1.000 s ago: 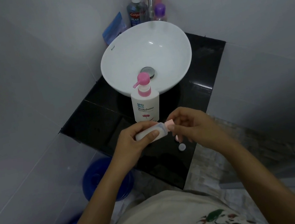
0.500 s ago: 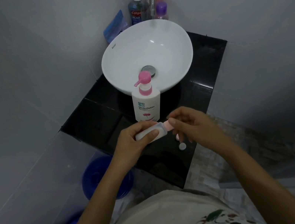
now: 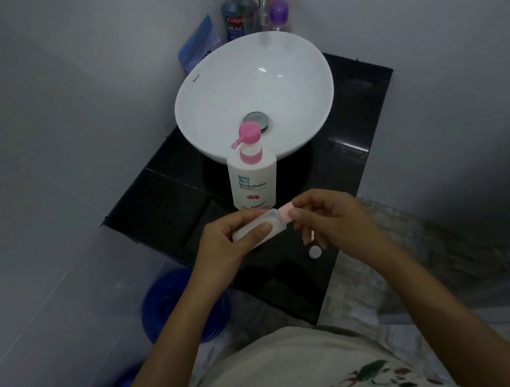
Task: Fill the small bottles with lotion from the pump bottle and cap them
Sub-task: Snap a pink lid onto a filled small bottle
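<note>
Right hand [image 3: 328, 218] is still pinching the pink cap [image 3: 285, 213], twisting at three o'clock of the left hand [image 3: 237, 236] clamping the small bottle [image 3: 268, 230]; capping's nearly finishing.

The white round ceramic basin [image 3: 215, 105] sits on the black stone counter [image 3: 161, 209]. The white pump bottle with a pink pump head [image 3: 254, 180] stands just before the basin; 1 small white round disc [image 3: 314, 252] lies farther before it, to the right. The blue mouthwash bottle [image 3: 236, 17] stands behind the basin.

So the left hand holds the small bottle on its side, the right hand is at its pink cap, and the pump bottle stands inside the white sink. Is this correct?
Not quite. The head view shows the pump bottle standing on the black counter in front of the white sink, not inside it. The rest holds: left hand holds the small bottle sideways, right hand at its pink cap.
</note>
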Action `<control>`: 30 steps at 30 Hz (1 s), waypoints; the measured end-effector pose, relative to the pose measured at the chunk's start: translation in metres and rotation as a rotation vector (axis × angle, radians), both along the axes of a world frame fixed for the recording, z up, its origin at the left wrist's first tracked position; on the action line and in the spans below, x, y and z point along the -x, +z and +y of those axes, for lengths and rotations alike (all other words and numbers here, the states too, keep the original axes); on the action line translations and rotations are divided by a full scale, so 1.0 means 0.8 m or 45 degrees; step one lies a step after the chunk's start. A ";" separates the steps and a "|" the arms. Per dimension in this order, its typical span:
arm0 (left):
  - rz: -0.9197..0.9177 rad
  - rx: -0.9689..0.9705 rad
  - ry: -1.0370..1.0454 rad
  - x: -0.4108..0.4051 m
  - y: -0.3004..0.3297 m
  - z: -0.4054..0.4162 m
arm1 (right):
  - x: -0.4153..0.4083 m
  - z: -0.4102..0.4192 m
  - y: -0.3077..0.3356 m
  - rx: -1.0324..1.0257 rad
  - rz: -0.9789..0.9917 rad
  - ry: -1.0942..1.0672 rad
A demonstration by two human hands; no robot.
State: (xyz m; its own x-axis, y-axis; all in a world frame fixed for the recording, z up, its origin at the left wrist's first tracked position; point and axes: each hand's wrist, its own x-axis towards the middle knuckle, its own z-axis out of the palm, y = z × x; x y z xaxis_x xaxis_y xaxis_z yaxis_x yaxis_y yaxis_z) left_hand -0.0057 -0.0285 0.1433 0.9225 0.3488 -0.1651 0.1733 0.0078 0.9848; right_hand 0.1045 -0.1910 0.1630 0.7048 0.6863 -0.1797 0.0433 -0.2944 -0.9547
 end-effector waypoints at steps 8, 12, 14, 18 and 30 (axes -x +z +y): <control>0.026 -0.174 0.016 0.000 -0.011 -0.006 | 0.014 0.010 -0.016 0.061 0.188 -0.218; 0.010 -0.271 0.049 -0.001 -0.018 -0.003 | 0.019 0.010 -0.020 -0.002 0.110 -0.207; 0.003 -0.300 0.031 -0.001 -0.022 -0.003 | 0.017 0.009 -0.021 0.020 0.002 -0.172; 0.008 -0.444 0.006 -0.002 -0.034 0.002 | 0.009 0.013 -0.025 0.128 -0.338 -0.117; 0.224 -1.151 -0.025 -0.019 -0.071 0.051 | -0.023 0.040 -0.110 0.718 -0.901 0.223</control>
State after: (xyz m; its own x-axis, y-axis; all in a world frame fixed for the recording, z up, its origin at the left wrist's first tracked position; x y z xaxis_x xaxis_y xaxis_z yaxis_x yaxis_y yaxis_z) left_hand 0.0091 0.0121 0.0862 0.9170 0.3981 0.0244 0.3131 -0.7563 0.5745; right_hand 0.1227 -0.1593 0.0753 0.6720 0.7354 -0.0865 0.6504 -0.6421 -0.4059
